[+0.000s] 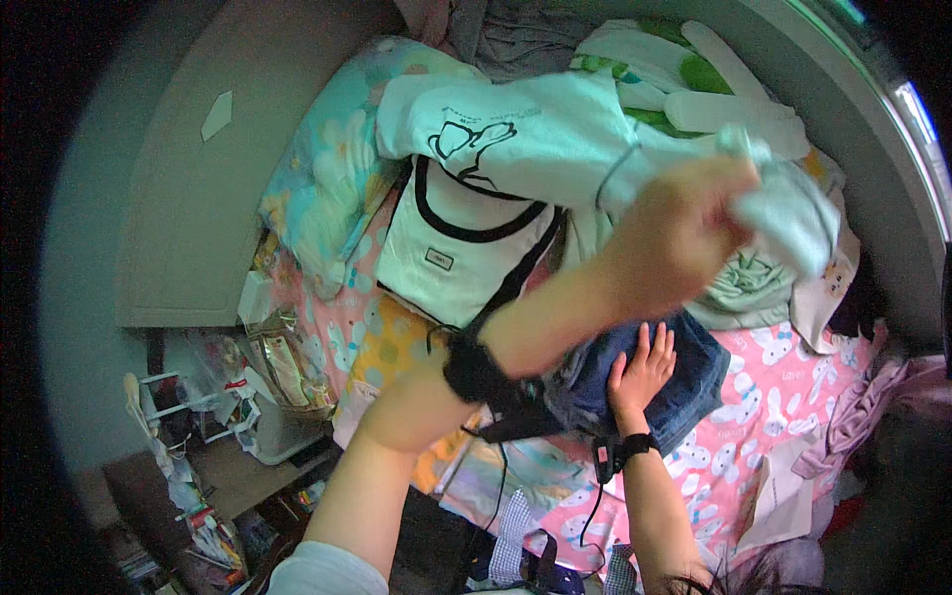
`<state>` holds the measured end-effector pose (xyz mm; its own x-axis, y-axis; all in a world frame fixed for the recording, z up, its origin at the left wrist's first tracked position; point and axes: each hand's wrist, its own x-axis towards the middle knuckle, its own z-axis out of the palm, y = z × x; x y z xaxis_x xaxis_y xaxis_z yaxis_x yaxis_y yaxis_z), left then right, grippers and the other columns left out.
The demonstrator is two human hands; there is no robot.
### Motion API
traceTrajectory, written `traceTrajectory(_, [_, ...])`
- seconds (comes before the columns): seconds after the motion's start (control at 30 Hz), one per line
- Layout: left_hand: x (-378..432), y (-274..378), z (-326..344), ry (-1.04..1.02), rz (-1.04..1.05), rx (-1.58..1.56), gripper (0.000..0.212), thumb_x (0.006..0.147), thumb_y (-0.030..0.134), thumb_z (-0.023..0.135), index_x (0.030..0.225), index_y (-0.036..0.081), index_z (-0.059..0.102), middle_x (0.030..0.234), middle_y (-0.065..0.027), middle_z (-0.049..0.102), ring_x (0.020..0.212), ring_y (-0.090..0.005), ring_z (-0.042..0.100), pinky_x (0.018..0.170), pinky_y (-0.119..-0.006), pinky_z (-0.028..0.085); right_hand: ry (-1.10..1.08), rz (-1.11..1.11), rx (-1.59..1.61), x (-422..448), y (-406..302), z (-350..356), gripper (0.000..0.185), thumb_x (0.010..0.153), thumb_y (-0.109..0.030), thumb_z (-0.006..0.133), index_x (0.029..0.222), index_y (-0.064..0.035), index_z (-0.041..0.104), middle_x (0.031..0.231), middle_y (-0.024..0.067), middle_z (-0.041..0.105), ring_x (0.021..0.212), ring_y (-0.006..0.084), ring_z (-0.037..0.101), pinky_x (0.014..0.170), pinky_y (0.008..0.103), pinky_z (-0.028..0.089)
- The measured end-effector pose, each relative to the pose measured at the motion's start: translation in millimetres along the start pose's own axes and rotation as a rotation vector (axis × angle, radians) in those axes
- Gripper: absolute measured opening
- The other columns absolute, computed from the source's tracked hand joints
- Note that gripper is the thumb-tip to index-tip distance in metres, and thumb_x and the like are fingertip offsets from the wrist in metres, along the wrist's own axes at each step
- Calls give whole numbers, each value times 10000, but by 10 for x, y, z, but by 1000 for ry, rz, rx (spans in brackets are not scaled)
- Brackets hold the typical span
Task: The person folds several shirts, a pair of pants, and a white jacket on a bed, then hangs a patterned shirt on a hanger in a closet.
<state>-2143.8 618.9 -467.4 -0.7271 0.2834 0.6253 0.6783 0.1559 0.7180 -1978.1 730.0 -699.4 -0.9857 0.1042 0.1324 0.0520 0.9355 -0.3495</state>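
My left hand [695,216], blurred by motion, is raised at the right of centre, closed around a pale, light green or white cloth [792,216]. A black strap [483,372] is on that arm. Below it, my right hand [643,372] lies flat, fingers spread, on folded dark blue denim [692,394]; a black band with a small cabled device is at its wrist. Left of centre lies a folded white top with black trim [446,260]. Above it, a white garment with a black line drawing [513,141] overlaps the top's upper edge.
Pink rabbit-print bedding [744,439] lies beneath the clothes. A pastel bundled cover [335,178] is at the upper left, a green-and-white plush or cushion [669,59] at the upper right. A crumpled pale green garment [751,290] is on the right. A cluttered shelf [253,483] stands lower left.
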Motion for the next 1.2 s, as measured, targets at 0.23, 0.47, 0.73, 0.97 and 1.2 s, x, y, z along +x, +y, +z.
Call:
traceTrajectory(0.23, [-571, 1157, 210, -201, 11, -394, 237, 643, 26, 561, 871, -1, 499, 816, -163, 497, 800, -360, 516, 678, -391, 428, -33, 56, 154, -58, 198, -74, 510, 775, -234, 503, 1242, -68, 383, 1284, 161, 325, 1199, 297, 266, 978, 417, 192])
traceTrajectory(0.47, [-586, 2008, 213, -282, 129, -467, 215, 614, 96, 591, 782, 31, 473, 779, -115, 448, 734, -321, 507, 632, -381, 419, -199, 15, 482, -262, 137, -993, 451, 766, -222, 527, 1171, -46, 433, 1184, 133, 394, 1100, 244, 335, 901, 371, 251])
traceTrajectory(0.73, [-740, 3144, 29, -407, 374, -591, 197, 631, 114, 580, 781, 29, 483, 859, -120, 475, 817, -299, 514, 684, -388, 426, -470, -271, 573, -513, -56, -3541, 388, 756, -207, 553, 1090, -21, 489, 1070, 100, 473, 986, 183, 414, 812, 318, 318])
traceTrajectory(0.97, [-1587, 3529, -408, -766, 44, -410, 250, 668, 55, 563, 917, 38, 558, 979, -109, 547, 911, -291, 540, 764, -386, 440, -370, -506, 533, -997, -201, -5376, 337, 747, -195, 576, 1019, 1, 538, 970, 72, 542, 886, 130, 483, 734, 272, 378])
traceTrajectory(1.2, [-2686, 3507, -882, -617, -519, -498, 120, 777, 54, 524, 894, 29, 533, 946, -94, 549, 928, -226, 528, 844, -316, 399, 184, -73, 458, -2227, 406, -5012, 163, 674, -28, 589, 836, -8, 591, 699, -2, 575, 611, 76, 501, 556, 221, 376])
